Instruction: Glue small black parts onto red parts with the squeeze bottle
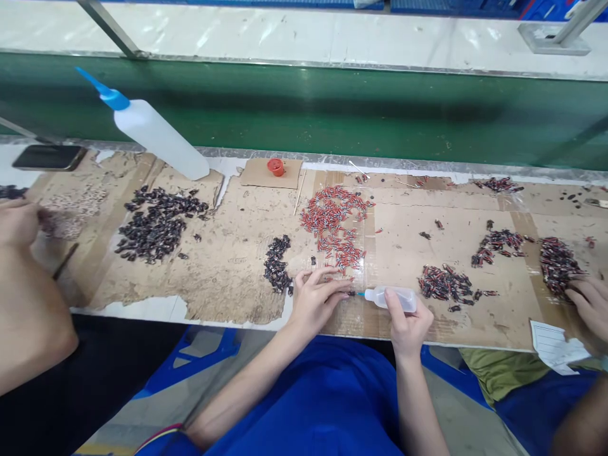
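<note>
My right hand point(409, 320) is wrapped round a small clear squeeze bottle point(396, 297), tilted on its side with its thin blue tip pointing left. That tip meets or nearly meets a small black part point(352, 293) pinched at the fingertips of my left hand point(317, 294). Just beyond my left fingers lies a spread of small red-and-silver parts point(332, 218). A heap of small black parts point(277, 265) sits to the left of that hand. To the right of the bottle is a pile of joined black-and-red pieces point(446, 283).
Cardboard point(232, 253) covers the bench. A large white bottle with a blue nozzle point(156, 136) stands behind a bigger black heap point(159, 221). A red cup point(276, 167) rests at the back. Co-workers' hands point(19, 221) are at both sides; a green belt point(304, 114) runs behind.
</note>
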`<state>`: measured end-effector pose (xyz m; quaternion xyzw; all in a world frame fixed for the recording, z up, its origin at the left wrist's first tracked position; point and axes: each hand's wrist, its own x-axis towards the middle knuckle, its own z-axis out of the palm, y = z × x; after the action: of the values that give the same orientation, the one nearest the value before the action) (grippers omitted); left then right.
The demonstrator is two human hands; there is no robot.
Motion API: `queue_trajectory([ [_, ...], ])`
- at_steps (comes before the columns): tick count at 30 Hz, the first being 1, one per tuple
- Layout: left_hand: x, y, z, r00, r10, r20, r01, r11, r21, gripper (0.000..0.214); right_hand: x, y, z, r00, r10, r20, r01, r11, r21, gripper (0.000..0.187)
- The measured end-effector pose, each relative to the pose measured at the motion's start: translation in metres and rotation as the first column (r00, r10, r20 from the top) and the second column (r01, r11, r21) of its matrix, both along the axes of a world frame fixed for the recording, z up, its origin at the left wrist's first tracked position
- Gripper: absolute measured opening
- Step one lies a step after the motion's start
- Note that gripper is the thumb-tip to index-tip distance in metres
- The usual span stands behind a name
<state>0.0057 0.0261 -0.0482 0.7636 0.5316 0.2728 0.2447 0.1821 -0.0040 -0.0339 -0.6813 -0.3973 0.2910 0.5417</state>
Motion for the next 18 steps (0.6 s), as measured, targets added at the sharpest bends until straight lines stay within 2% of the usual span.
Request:
queue_trajectory([
  [7,0.0011,-0.0005,0.0018,1.000,0.023,0.021,-0.023,0.999,0.032,0.010,0.0001,-0.0009,-0.0033,0.998,0.014,0.062,-0.012,0.999,-0.038,0.030],
  [13,0.0029,0.0003,0.0049,0.999,0.039,0.002,-0.039,0.999,-0.032,0.008,-0.0005,-0.0016,-0.0044,0.998,-0.050,0.029,0.051,0.998,-0.027,0.031],
  [18,0.0033,0.0003,0.0038,0.998,0.054,0.014,-0.054,0.998,-0.009,0.007,0.0017,-0.0012,-0.0051,0.999,-0.039,0.000,0.039,0.999,0.008,0.030],
])
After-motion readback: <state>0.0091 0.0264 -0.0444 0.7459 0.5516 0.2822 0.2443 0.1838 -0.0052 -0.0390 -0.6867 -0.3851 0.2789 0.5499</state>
